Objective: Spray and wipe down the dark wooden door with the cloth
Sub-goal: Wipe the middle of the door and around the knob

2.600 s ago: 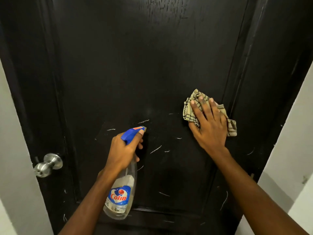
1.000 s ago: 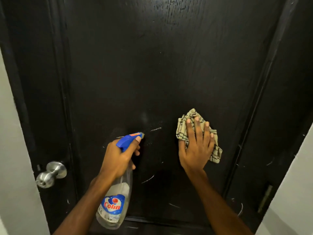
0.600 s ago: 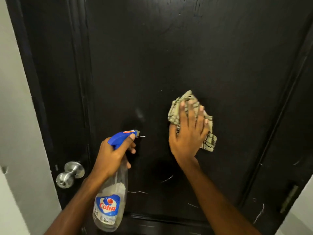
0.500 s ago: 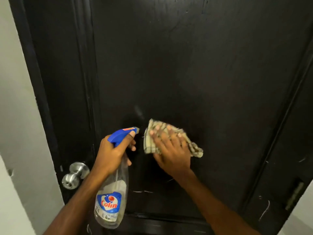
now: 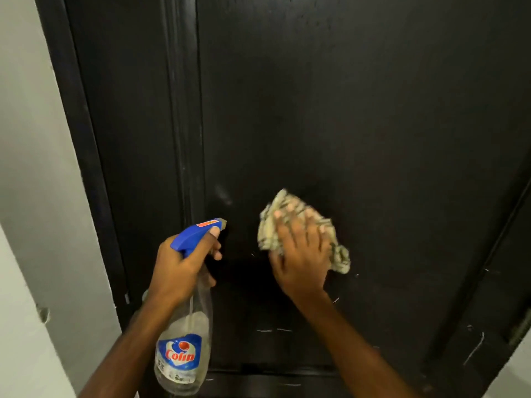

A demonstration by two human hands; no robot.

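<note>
Cloth (image 5: 270, 228): pressed under flat right hand (image 5: 301, 259), shifted toward 3 o'clock from bottle (image 5: 184, 354). Left hand (image 5: 178, 271) grips bottle. Door (image 5: 344, 110): mid-wipe.

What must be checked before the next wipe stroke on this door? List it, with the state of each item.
1. Cloth lies under the right hand, pressed against the door: ok.
2. Left hand grips the spray bottle at its neck: ok.
3. Nozzle points at the door, apart from the cloth: ok.
4. Liquid in the spray bottle: ok, some shows in its lower part.
5. White marks below the hands wiped off: not ok.
6. Door surface wet ahead of the cloth: cannot tell.
</note>
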